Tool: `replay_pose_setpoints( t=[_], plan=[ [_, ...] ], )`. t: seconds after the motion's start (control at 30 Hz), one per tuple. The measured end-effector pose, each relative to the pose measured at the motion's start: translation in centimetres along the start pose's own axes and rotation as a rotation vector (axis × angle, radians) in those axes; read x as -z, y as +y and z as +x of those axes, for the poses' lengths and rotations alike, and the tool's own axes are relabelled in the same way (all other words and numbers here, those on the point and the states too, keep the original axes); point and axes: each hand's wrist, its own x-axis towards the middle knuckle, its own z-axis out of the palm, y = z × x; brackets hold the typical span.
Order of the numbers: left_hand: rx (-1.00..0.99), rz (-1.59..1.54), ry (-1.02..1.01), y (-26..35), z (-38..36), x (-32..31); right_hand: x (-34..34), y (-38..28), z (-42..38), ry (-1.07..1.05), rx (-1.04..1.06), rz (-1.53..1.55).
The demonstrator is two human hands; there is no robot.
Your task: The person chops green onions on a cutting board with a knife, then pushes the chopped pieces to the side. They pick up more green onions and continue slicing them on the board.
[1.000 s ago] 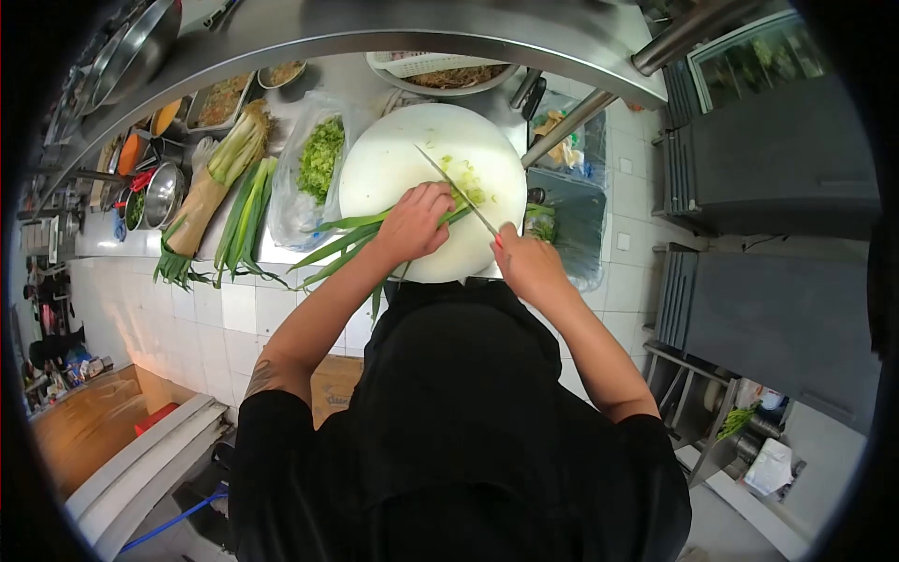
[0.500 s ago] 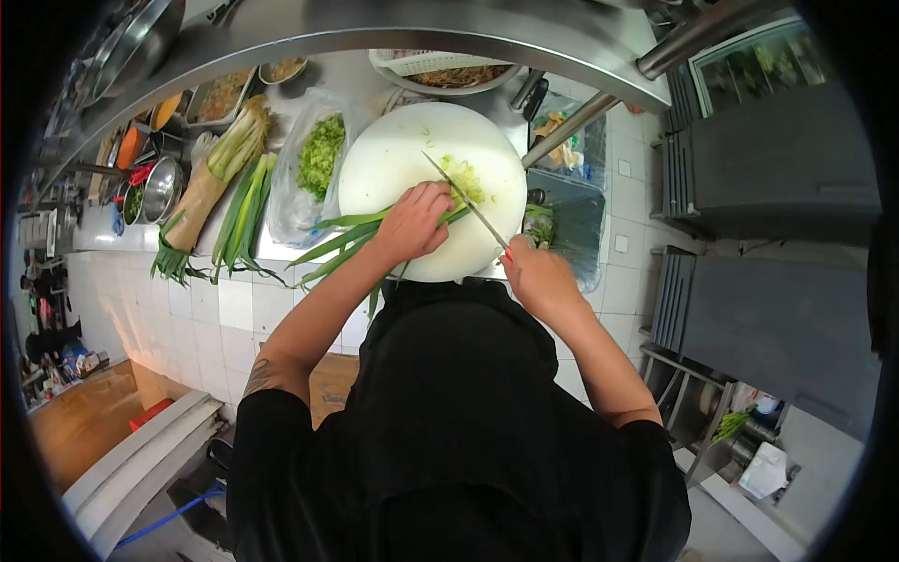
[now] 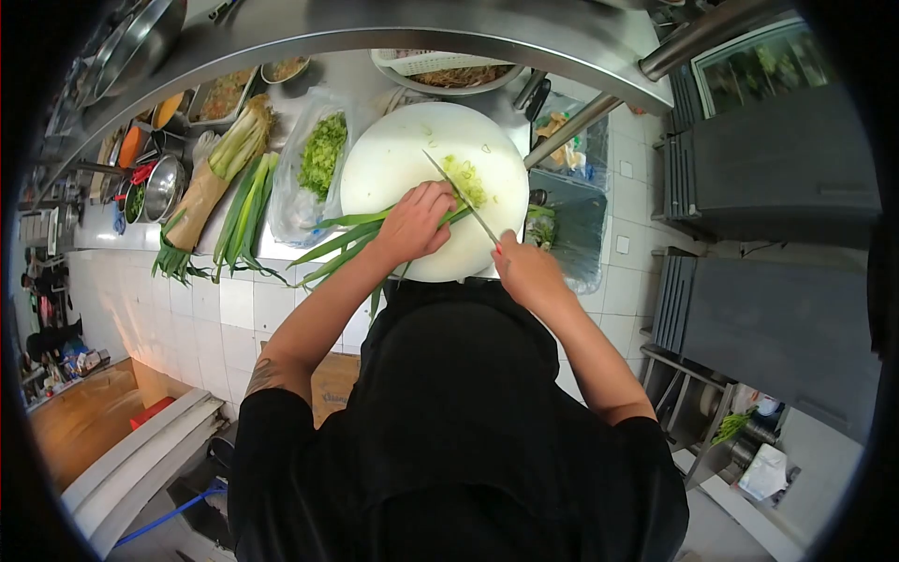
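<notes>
On the round white cutting board (image 3: 398, 140), my left hand (image 3: 417, 223) presses down on a leek (image 3: 351, 245), its fingers curled over the stalk. The leek's long green leaves trail off the board's left edge. My right hand (image 3: 531, 270) is closed around the handle of a knife (image 3: 478, 214), whose blade slants up and left right beside my left fingertips, at the cut end of the leek. Just beyond the blade lies a small heap of light green slices (image 3: 465, 178), with a few loose pieces farther up the board.
Left of the board sits a clear plastic bag (image 3: 292, 187) with chopped greens (image 3: 323, 155). More leeks (image 3: 245, 211) and a paper-wrapped bundle (image 3: 208, 197) lie beyond. A steel shelf (image 3: 375, 36) crosses overhead; a lined bin (image 3: 576, 220) stands to the right.
The knife and my right hand have drawn slightly back to the left, toward my body. My left hand stays in place on the leek.
</notes>
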Motion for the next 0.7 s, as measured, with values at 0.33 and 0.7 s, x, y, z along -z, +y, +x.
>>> replay_pose_setpoints(
  t=[0.33,0.7],
  plan=[
    [0.004,-0.009,0.013,-0.1,0.0,-0.2,1.8,-0.5,-0.8,-0.034,0.026,0.017],
    [0.031,-0.007,-0.002,0.0,0.0,-0.1,2.0,-0.4,-1.0,-0.025,0.038,0.079]
  ],
)
